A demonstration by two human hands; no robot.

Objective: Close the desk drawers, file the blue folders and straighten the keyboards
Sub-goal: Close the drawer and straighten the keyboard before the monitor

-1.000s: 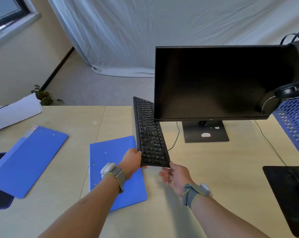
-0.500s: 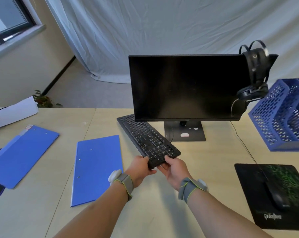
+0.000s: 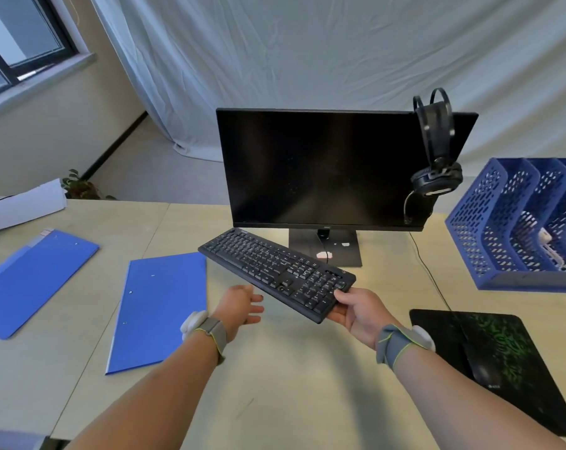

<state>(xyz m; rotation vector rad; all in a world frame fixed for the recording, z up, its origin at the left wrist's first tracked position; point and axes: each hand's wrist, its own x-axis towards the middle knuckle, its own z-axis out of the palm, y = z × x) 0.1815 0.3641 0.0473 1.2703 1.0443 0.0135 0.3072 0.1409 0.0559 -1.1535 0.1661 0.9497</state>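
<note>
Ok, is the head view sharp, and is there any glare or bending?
Head view: keyboard keys and right hand are sharp; the monitor is dark, without glare; wide-angle bending curves the desk edges and leans the window; daylight is soft, shadows faint.

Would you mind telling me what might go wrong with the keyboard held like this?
The right hand alone holds the keyboard by one end, while the left hand is open and off it, so the long far end may sag or twist out of the grip. Swinging it further could knock the monitor or its stand just behind.
</note>
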